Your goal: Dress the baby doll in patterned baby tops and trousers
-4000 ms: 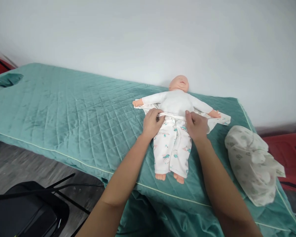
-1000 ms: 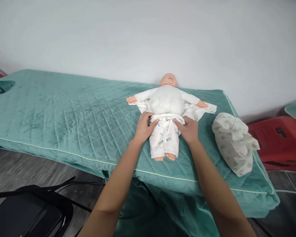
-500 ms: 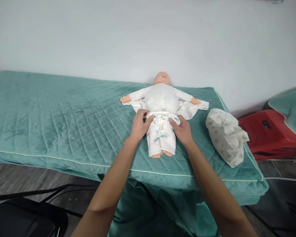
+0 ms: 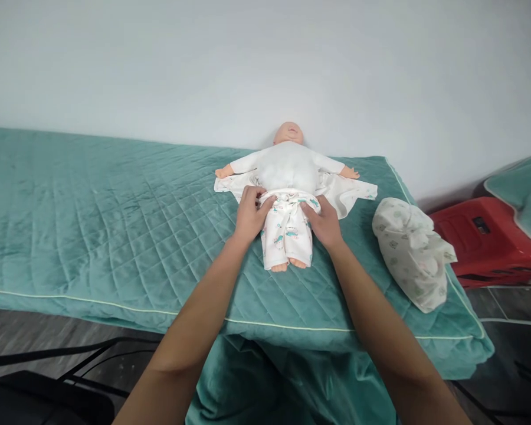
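Observation:
On its back lies a baby doll with a white cloth body, its arms spread and its head toward the wall. Printed baby pants cover its legs, and the feet stick out at the hems. My left hand pinches the waistband on the left side, thumb on top. At the opposite side my right hand grips the waistband the same way. Under the doll a printed baby shirt is spread out, its sleeves beneath the doll's arms.
A green quilted cover lies over the bed against the wall. At the right sits a bunched, white patterned cloth bundle. Beyond the bed's right edge stands a red plastic case. A black chair is at the lower left.
The doll and pants have shifted slightly upward, away from me, with both hands still on the waistband. The view has tilted a little.

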Demonstrator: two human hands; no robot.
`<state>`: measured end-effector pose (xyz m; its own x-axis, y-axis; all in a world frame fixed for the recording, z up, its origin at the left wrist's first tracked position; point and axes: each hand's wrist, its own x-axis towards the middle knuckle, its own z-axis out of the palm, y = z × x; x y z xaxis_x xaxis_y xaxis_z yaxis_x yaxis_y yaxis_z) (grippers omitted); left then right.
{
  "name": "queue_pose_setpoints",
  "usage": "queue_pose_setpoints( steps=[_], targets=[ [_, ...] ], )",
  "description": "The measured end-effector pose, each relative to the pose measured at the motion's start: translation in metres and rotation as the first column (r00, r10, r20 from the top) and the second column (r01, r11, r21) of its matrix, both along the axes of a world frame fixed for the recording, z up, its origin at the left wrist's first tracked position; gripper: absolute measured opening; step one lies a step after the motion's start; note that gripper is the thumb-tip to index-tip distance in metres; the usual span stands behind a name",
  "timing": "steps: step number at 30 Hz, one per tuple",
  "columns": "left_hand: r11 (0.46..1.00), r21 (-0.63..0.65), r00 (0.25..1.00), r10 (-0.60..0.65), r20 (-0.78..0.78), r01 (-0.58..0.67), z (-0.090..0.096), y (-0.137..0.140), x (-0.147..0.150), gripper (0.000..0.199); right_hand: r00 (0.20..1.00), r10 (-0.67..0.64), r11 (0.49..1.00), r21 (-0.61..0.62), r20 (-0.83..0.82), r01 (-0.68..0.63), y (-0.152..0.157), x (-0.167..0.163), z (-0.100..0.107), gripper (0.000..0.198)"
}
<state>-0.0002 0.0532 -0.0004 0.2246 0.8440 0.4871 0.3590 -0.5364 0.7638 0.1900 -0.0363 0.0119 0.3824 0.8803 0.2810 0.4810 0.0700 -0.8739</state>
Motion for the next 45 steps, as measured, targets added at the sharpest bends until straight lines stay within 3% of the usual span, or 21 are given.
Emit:
queue_pose_setpoints(
  steps=[7,18,23,30,38,42,43,45],
  targets=[
    [0.999,-0.026,0.999,-0.033,0.007,0.033,0.002,-0.011,-0.005,0.017,0.999,-0.007,1.000,-0.012,0.035,0.008,-0.005,-0.002,-0.002,0.038],
    [0.993,-0.016,0.986,-0.118,-0.114,0.117,-0.002,-0.055,-0.025,0.024,0.997,0.024,1.000,-0.008,0.068,-0.024,-0.020,-0.003,-0.002,0.036],
    [0.979,-0.083,0.974,-0.197,-0.111,0.188,-0.006,-0.056,-0.028,0.050,0.995,0.058,0.998,-0.009,0.083,-0.058,-0.046,-0.011,0.000,0.037],
    [0.981,-0.078,0.980,-0.184,-0.076,0.178,-0.007,-0.053,-0.028,0.029,0.985,0.116,0.993,-0.051,0.128,-0.110,-0.078,-0.031,-0.002,0.040],
    [0.979,-0.055,0.977,-0.199,-0.078,0.195,-0.005,-0.084,-0.041,0.020,0.995,0.066,0.996,-0.061,0.078,-0.061,-0.064,-0.026,-0.001,0.037],
    [0.970,-0.092,0.969,-0.234,-0.079,0.226,-0.008,-0.111,-0.051,0.029,0.999,0.046,0.998,-0.039,0.023,-0.045,-0.051,-0.020,0.002,0.036],
    [0.964,-0.102,0.963,-0.256,-0.081,0.248,-0.009,-0.116,-0.053,0.038,0.999,0.039,0.999,-0.034,0.020,-0.039,-0.050,-0.019,0.002,0.037],
    [0.947,-0.095,0.943,-0.316,-0.104,0.307,-0.011,-0.124,-0.055,0.076,0.999,0.029,0.999,-0.034,0.030,-0.028,-0.052,-0.019,0.002,0.037]
  ],
)
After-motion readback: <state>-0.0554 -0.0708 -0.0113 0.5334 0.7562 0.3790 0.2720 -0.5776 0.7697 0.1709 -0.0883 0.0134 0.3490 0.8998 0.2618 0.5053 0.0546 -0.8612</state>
